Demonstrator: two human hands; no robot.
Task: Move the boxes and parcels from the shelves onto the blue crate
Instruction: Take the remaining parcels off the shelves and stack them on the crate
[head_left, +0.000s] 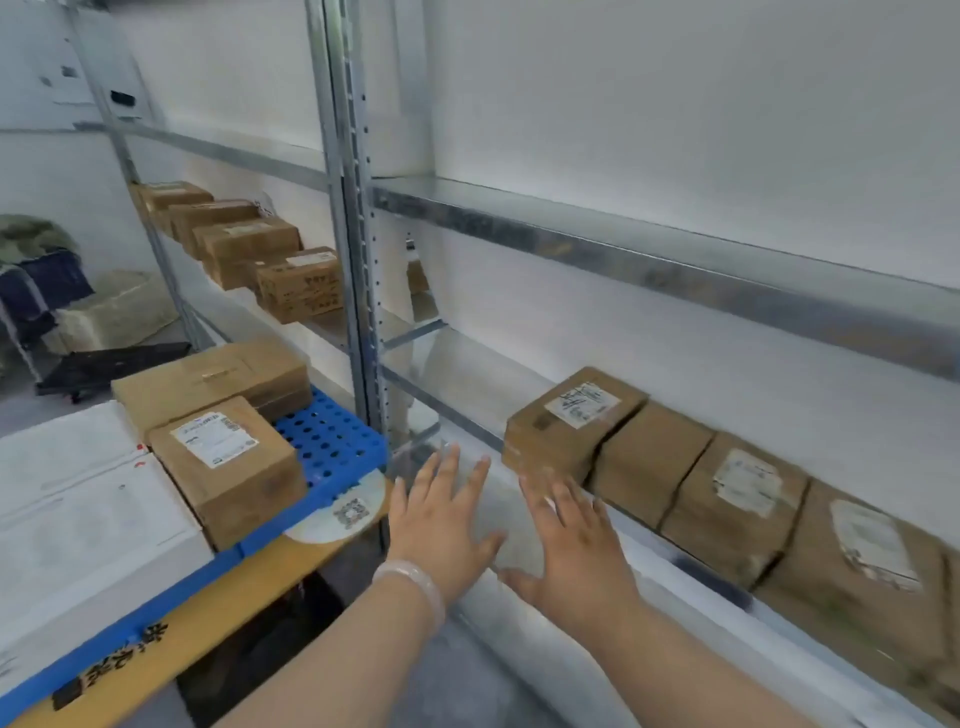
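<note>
A row of brown cardboard boxes stands on the lower right shelf (467, 374); the leftmost one, a labelled box (566, 421), is nearest my hands. My right hand (571, 551) is spread flat, its fingertips just short of that box's lower front. Beside it my left hand (441, 514) hovers with fingers apart, holding nothing. At the left, the blue crate (332, 441) carries a labelled brown box (228, 467), a flatter brown box (213, 379) behind it and white parcels (78, 519). More brown boxes (249, 249) line the left shelf.
A grey perforated upright post (358, 260) splits the two shelf bays. An upper steel shelf (649, 254) overhangs the box row. A round white sticker (343, 512) sits on the yellow board under the crate. A dark flat trolley (114, 364) and bundles lie at far left.
</note>
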